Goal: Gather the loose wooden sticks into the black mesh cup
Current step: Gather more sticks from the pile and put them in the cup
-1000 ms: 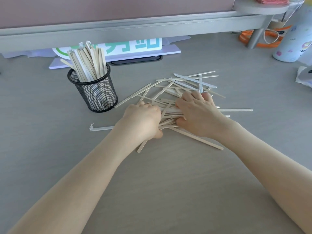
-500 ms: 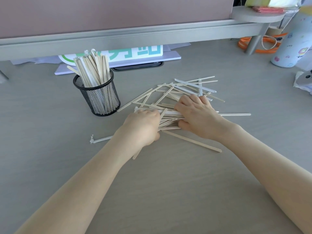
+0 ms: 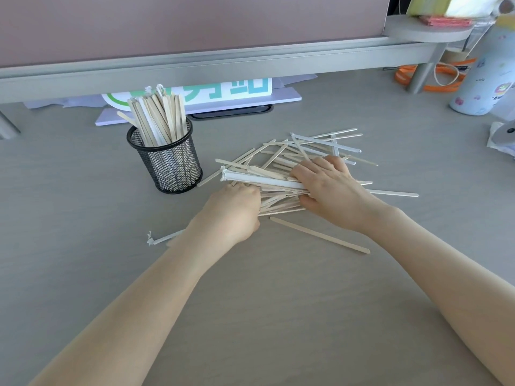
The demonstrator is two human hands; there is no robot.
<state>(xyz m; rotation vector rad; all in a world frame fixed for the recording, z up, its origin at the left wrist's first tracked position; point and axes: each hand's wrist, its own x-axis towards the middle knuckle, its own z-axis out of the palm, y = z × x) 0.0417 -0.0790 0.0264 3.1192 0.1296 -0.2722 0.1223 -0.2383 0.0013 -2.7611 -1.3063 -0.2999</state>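
A heap of loose wooden sticks (image 3: 281,156), some in white paper sleeves, lies on the grey desk at centre. My right hand (image 3: 333,188) grips a bundle of sticks (image 3: 278,203) from the right, with a long white-wrapped stick (image 3: 259,179) across its fingers. My left hand (image 3: 234,213) closes on the bundle's left end. The black mesh cup (image 3: 172,165) stands upright to the left of the heap, holding several sticks. One bare stick (image 3: 320,235) lies apart in front of the hands, and a wrapped stick (image 3: 164,238) pokes out left of my left wrist.
A grey shelf rail (image 3: 195,71) runs across the back with a lilac board and a green-lettered sign (image 3: 211,93) under it. At the far right stand a pale blue bottle (image 3: 485,87), orange bands (image 3: 443,76) and a white object (image 3: 501,137).
Both hands have drawn sticks together into a bundle between them. The white-wrapped stick has come up on top of the pile at my right hand's fingers. The view has shifted down slightly.
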